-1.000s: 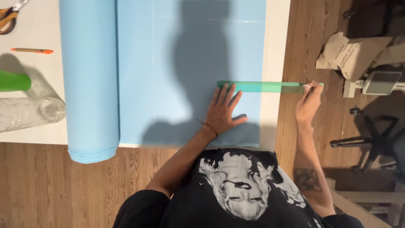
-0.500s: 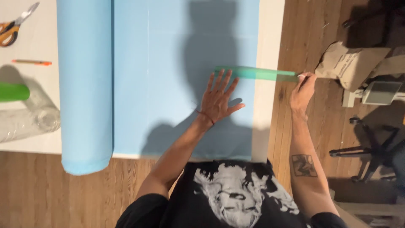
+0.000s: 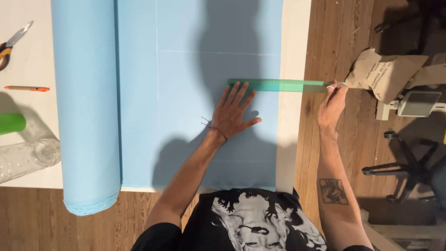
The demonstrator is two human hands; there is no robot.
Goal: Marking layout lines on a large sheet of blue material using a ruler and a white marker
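Ruler: a long, thin, flat strip of translucent green plastic (image 3: 283, 85), fine markings along its edge
Ruler position: lies across the right part of the blue fabric, crosses the bare strip of desk and juts out past the desk's right edge over the floor
Ruler axis: long axis runs left to right, roughly square to the fabric's right edge; one end points at the roll, the other at the paper bag
Left hand: (image 3: 234, 116) spread flat and palm down on the fabric, fingers splayed wide, fingertips touching the ruler's left end; it grips nothing; a thin red band on the wrist
Right hand: (image 3: 332, 104) out beyond the desk edge, fingers pinched closed on the ruler's right end
Fabric: smooth, matte light blue sheet (image 3: 186, 93), faint chalk lines on it, one along and one across
Roll: thick cylinder of the same blue cloth (image 3: 86, 102) on the left, its frayed end hanging over the near edge of the desk
Desk: flat white top (image 3: 295, 46)
Left margin: scissors with orange handles (image 3: 11, 44), an orange pencil (image 3: 27, 88), a clear crinkled plastic bottle (image 3: 28, 158)
Floor: wooden planks (image 3: 339, 37), a crumpled brown paper bag (image 3: 385, 74) by the ruler's far end
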